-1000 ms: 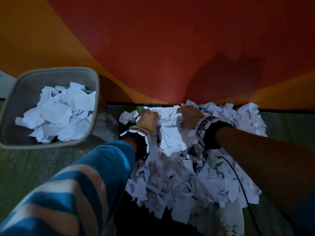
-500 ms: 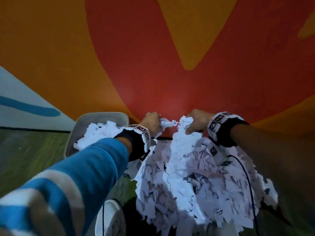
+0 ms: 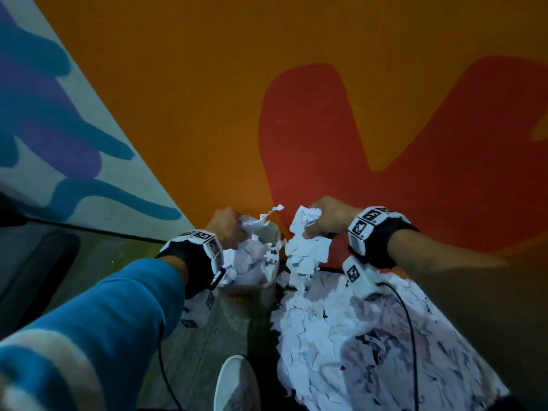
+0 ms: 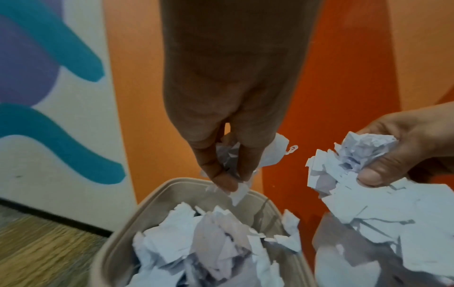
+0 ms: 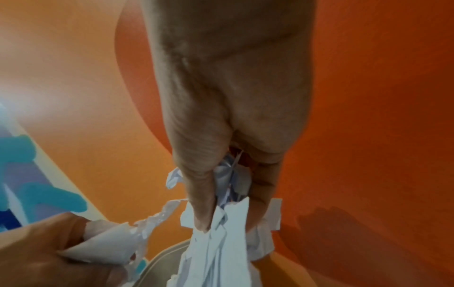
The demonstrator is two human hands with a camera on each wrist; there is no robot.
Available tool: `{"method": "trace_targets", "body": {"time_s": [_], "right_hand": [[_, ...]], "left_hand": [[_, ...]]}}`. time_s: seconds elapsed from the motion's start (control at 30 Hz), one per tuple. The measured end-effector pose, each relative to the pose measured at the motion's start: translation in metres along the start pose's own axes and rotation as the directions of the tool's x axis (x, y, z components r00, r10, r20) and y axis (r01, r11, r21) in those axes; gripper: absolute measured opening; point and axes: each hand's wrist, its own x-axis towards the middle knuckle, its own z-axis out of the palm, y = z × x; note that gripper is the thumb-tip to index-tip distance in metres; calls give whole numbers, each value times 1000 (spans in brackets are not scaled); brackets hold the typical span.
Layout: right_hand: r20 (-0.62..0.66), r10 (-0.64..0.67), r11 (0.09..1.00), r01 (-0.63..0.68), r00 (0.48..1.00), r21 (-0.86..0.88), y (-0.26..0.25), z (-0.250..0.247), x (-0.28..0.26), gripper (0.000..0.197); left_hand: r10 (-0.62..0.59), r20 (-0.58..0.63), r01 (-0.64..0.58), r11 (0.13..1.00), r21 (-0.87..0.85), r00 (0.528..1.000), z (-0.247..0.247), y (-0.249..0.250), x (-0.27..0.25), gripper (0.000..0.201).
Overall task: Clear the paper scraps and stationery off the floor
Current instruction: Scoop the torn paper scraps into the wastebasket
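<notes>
My left hand [image 3: 226, 225] grips a crumpled bunch of white paper scraps [image 3: 258, 223] right above the beige bin [image 3: 246, 293], which holds several scraps. In the left wrist view its fingers [image 4: 221, 180] pinch the bunch [image 4: 272, 153] over the bin's far rim [image 4: 172, 184]. My right hand [image 3: 326, 216] grips a bigger wad [image 3: 305, 241] just right of the bin; a long mass of scraps [image 3: 355, 336] trails from it down to the floor. The right wrist view shows thumb and fingers [image 5: 201, 203] closed round that wad [image 5: 221, 242].
An orange and red painted wall [image 3: 296, 114] stands close behind the bin. A white shoe [image 3: 237, 384] sits on the floor [image 3: 207, 336] below the bin. A black cable [image 3: 412, 336] runs from the right wrist over the scraps. Something dark [image 3: 38, 277] lies at the left.
Both hands have risen from the pile on the floor, each with a handful of scraps, and moved left; the left hand now hangs over the bin.
</notes>
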Motion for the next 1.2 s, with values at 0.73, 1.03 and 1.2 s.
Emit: {"method": "trace_targets", "body": {"time_s": [0.73,1.03,1.2], "right_hand": [[124,-43,997,35,991,69,-88,117,43,86],[81,-95,993,100,992,-64,-78,45,15,61],[145,-64,992,79,987,-95,-48,14,-24,54]], "left_hand": [[-154,59,147,983,111,986,3,-76,1,58],[12,-78,-3,994,106,997,-2,-48,-8,42],[195,-34,-194,981,12,980,9,9,-9,32]]}}
